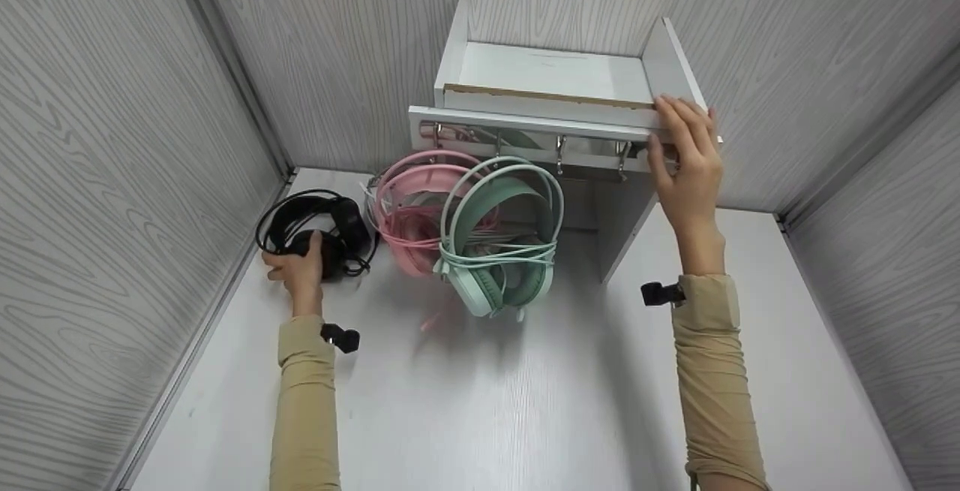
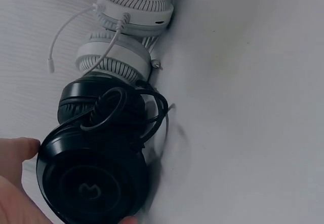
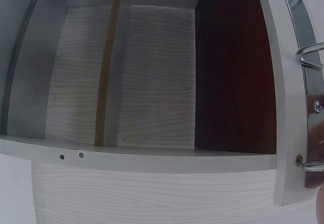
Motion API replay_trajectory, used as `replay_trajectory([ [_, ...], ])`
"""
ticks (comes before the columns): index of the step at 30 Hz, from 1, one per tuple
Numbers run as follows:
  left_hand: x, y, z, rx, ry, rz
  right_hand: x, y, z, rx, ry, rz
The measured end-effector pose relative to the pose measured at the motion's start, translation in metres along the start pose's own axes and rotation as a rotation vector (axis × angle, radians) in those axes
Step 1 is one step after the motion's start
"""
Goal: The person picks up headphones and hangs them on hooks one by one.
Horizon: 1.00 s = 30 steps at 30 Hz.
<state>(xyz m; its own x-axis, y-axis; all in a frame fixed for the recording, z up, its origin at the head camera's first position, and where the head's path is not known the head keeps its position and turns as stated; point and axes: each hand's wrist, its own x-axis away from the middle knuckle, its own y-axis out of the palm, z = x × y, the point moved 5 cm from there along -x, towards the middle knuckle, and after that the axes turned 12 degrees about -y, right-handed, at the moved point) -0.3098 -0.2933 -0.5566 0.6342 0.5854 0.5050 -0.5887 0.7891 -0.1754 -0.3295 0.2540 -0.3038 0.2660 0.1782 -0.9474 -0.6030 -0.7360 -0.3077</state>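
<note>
Wood-grained walls [image 1: 97, 176] are set around a table [image 1: 465, 401]. Left of the shelf [image 1: 555, 70], the black headset [image 1: 349, 224] is held at an ear cup [image 2: 91, 183], thumb opposite fingers, by the left hand [image 1: 300, 269]. The shelf's right front end is gripped by the right hand [image 1: 690, 161]. From the shelf's hooks [image 1: 559, 155], a pink headset [image 1: 412, 254] and a green headset [image 1: 495, 192] are hung.

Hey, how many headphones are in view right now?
4 visible: black headphones gripped by the left hand, pink headphones and green headphones hanging from hooks, white headphones beside the black ones. Others may be hidden.
</note>
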Motion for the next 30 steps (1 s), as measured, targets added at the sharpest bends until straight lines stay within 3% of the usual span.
replay_trajectory([
  [6, -0.001, 0.005, -0.006, 0.185, -0.162, -0.137, -0.001, 0.000, 0.000, -0.005, 0.001, 0.005],
  [10, 0.001, 0.007, -0.006, 0.274, -0.205, -0.180, -0.001, 0.000, 0.001, -0.009, 0.004, 0.014],
  [15, 0.000, 0.007, -0.008, 0.349, -0.237, -0.182, 0.000, 0.001, 0.002, -0.013, 0.008, 0.013],
  [25, -0.005, 0.009, -0.012, 0.512, -0.216, -0.196, -0.001, 0.001, -0.001, -0.015, 0.002, 0.016],
  [30, -0.004, 0.009, -0.013, 0.556, -0.167, -0.188, 0.000, 0.001, -0.001, -0.016, 0.005, 0.005],
])
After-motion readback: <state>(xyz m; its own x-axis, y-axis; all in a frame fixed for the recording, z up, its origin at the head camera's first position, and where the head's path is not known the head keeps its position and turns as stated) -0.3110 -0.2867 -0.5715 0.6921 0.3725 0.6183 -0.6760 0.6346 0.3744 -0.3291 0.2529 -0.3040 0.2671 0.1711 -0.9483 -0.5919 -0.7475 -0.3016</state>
